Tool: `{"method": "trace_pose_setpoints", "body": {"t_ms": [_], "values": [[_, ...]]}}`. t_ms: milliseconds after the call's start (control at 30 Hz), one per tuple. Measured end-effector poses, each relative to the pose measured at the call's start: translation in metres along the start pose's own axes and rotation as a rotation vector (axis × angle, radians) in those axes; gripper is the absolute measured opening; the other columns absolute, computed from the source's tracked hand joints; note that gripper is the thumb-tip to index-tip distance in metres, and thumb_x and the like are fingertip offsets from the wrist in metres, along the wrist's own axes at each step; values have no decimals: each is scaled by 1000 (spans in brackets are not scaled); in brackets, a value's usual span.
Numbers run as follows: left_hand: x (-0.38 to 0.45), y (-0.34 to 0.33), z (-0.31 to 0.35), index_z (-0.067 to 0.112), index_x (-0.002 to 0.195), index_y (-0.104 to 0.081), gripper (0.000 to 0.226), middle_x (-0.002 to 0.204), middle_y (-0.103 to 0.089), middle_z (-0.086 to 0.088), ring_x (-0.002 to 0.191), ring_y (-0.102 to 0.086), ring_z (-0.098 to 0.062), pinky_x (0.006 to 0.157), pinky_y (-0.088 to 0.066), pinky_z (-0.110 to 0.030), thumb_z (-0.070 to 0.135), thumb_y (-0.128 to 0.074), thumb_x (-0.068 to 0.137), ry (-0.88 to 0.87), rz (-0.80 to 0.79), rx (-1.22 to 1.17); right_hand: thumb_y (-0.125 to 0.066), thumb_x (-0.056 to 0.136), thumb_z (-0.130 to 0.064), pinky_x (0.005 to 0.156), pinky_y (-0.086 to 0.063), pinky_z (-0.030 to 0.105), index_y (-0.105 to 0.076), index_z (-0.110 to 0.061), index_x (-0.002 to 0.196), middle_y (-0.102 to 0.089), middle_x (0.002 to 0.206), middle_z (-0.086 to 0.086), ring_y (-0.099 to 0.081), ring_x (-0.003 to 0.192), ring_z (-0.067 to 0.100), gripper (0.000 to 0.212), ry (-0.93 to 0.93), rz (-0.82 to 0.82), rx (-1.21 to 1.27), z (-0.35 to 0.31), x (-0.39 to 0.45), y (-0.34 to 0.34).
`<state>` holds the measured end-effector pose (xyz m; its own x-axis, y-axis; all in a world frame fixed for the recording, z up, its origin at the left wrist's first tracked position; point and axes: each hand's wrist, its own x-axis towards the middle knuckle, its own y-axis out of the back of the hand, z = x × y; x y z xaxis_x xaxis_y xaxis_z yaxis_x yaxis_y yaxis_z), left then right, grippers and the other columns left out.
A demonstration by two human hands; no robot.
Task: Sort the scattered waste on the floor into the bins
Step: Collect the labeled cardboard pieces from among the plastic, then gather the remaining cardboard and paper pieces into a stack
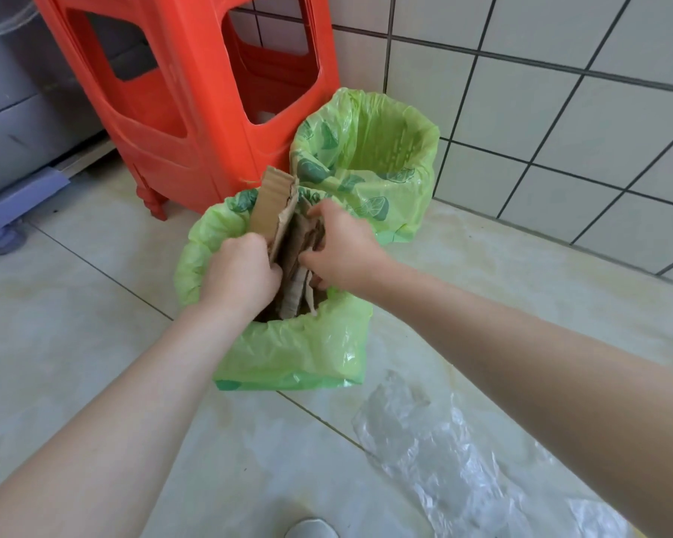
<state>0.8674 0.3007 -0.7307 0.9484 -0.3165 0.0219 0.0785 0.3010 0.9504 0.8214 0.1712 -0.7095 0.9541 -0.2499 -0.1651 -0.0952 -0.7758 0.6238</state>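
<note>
Torn brown cardboard pieces [284, 231] stand upright, crammed into the near bin [288, 355], which is lined with a light green bag. The far bin [366, 149], lined the same way, stands just behind it. A crumpled clear plastic sheet [443, 452] lies flat on the floor, near the first bin.

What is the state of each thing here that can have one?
Near bin: lined, stuffed with cardboard.
Far bin: lined, looks empty.
Cardboard: bent, sticking up from the near bin.
Left hand: curled on the cardboard.
Right hand: curled on the cardboard.
Plastic film: crumpled on the floor.
Stool: upright.
</note>
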Motion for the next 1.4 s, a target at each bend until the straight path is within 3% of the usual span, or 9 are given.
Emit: {"method": "trace_pose_setpoints", "body": {"t_ms": [167,267,533,667,767,867,1000,1133,1400], "values": [[12,-21,0,4,80,-61,11,77,-61,-15,68,-55,-34,57,-42,-34,10,-54,86,52,-185,40,-63,87,-24,73,-49,41,-46,-9,121,-56,94,10,-55,97,33,40,134,21,-384,5,-1,-7],[19,-23,0,3,85,-65,9,84,-65,-15,71,-59,-33,60,-46,-34,9,-58,84,76,-250,-20,-63,86,-42,92,-38,41,-47,-14,128,-53,115,10,-39,114,35,53,187,83,-633,12,1,-3],[8,16,4,15,126,-58,56,113,-64,5,100,-61,-17,90,-50,-31,18,-77,73,50,-560,-168,-59,90,-35,98,-39,36,-50,-20,132,-55,121,6,-45,116,27,46,166,82,-314,35,-15,27],[-15,39,38,20,132,-54,50,126,-61,5,110,-55,-13,92,-38,-24,21,-68,85,-36,-262,-235,-52,92,-20,97,-45,28,-61,-15,122,-64,118,0,-57,112,15,31,130,117,-158,57,-41,52],[-38,39,75,26,118,-63,33,103,-68,11,93,-62,-7,85,-46,-22,19,-61,86,-135,-12,-360,-51,90,-18,97,-48,30,-64,-19,115,-67,111,-4,-59,108,10,28,74,141,-79,80,-69,72],[-59,22,118,23,110,-68,28,91,-68,11,84,-63,-9,82,-50,-24,17,-58,85,-277,46,-415,-52,90,-16,96,-48,27,-65,-19,112,-67,107,-6,-61,104,7,26,-5,130,-40,114,-106,92],[-96,-30,170,22,105,-68,25,85,-65,10,71,-62,-8,75,-52,-26,15,-57,84,-382,-162,-455,-52,89,-14,92,-48,22,-66,-21,108,-68,101,-8,-62,100,4,24,-151,127,-35,170,-160,113],[-142,-89,203,26,105,-65,26,83,-63,13,80,-61,-14,78,-52,-34,18,-54,83,-523,-417,-377,-55,90,-13,91,-48,21,-68,-20,106,-68,99,-8,-63,97,5,21,-302,136,-35,230,-214,128],[-195,-171,284,25,104,-66,24,93,-70,8,88,-64,-16,79,-51,-30,19,-51,87,-647,-646,-322,-55,90,-13,84,-47,16,-64,-29,98,-69,95,-6,-64,94,9,20,-580,307,72,328,-317,158]]}}
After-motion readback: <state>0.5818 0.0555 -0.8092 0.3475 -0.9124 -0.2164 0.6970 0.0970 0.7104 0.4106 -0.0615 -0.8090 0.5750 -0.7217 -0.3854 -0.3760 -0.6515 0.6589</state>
